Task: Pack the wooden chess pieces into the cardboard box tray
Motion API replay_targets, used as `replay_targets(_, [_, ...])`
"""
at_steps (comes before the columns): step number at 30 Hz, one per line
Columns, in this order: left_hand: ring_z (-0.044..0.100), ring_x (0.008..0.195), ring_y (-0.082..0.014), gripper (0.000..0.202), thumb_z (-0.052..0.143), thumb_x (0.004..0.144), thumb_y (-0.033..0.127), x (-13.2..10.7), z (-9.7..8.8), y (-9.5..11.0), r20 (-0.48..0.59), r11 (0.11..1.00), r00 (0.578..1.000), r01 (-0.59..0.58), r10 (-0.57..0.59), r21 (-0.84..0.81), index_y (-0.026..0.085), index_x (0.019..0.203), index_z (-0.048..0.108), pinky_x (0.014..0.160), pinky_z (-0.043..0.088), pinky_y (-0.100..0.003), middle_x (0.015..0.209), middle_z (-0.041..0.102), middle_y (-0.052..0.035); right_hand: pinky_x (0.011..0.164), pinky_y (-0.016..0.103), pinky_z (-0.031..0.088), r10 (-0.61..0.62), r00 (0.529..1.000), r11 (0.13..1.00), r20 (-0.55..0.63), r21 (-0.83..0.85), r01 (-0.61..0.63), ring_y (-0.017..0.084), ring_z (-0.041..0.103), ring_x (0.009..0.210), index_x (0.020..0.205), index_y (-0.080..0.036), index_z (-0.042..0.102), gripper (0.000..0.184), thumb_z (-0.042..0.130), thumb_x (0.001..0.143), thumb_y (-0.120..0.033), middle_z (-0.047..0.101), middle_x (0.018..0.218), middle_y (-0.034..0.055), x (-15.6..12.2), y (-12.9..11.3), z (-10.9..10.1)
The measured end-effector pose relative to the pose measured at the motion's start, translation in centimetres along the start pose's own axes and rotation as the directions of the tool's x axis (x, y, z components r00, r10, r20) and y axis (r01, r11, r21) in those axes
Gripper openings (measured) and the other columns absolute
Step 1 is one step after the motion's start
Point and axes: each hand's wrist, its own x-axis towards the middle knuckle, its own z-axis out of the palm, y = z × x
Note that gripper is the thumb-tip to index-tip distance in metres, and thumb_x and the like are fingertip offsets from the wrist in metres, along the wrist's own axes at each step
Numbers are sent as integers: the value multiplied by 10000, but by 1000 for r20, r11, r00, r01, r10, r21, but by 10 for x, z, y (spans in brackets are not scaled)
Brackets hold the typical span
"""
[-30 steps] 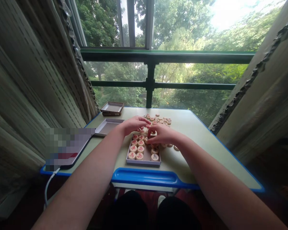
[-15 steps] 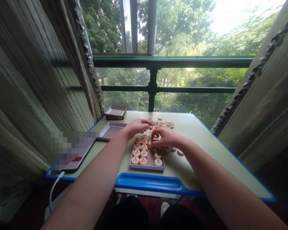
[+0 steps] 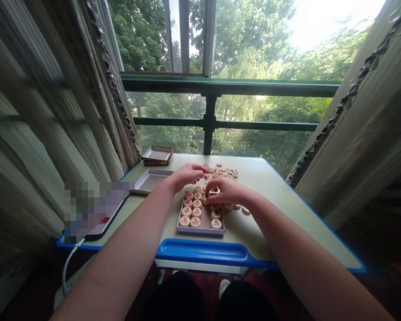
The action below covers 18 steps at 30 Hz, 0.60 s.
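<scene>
Round wooden Chinese chess pieces fill part of a shallow box [image 3: 201,231] at the table's near middle. Red-marked pieces [image 3: 195,222] stand in two columns on its left; dark-marked pieces [image 3: 216,224] line its right side. My right hand [image 3: 230,191] reaches over the box's far part, thumb and fingers closed on a chess piece [image 3: 205,200] in the middle column. My left hand [image 3: 187,174] is just beyond the box, fingers partly stretched and apart over the near edge of a loose heap of chess pieces [image 3: 224,173]. Its fingertips are partly hidden among them.
An open box lid [image 3: 152,182] lies left of my left hand, with small stacked trays [image 3: 157,154] behind it. A tablet-like device [image 3: 112,214] with a white cable [image 3: 67,267] rests on the left edge. The table [image 3: 270,200] has a blue molded groove [image 3: 203,252] in front.
The whole view has shifted slightly, so the table appears a little further left. Both hands keep nearly the same place over the pieces.
</scene>
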Motion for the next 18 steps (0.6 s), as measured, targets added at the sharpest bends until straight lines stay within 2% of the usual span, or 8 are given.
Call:
replay_targets(6, [402,507,-51,312,521,578,114,0,-1,-1,-9,999,1000,-23,24,44,139,846,679,474,289,-194,710,614,-22,620,239,385,37,997,999,-62,22,-35,153,542,741,870,-190,672,256,617,675,-345,628,839,26,-4,-2,-8])
replay_targets(11, [472,567,-84,309,513,574,120,5,-1,-3,-72,995,997,5,2,98,134,834,678,465,276,-197,730,635,-42,547,221,375,206,977,978,53,-30,-205,142,552,670,791,-170,671,184,549,679,-251,642,748,23,-6,5,-18])
replay_targets(14, [496,593,-100,297,520,581,139,7,-1,-6,-130,988,991,-9,29,154,141,829,683,497,323,-205,713,647,-41,530,225,381,269,962,963,49,-43,-267,144,558,644,750,-161,672,168,534,685,-231,651,716,32,-5,11,-19])
replay_targets(18, [538,653,-126,279,524,585,155,9,0,-12,-144,976,987,-40,72,213,151,809,690,579,391,-226,703,660,-36,472,232,392,366,925,926,105,58,-373,134,544,542,762,-158,675,167,543,710,-247,666,685,46,-2,13,-15])
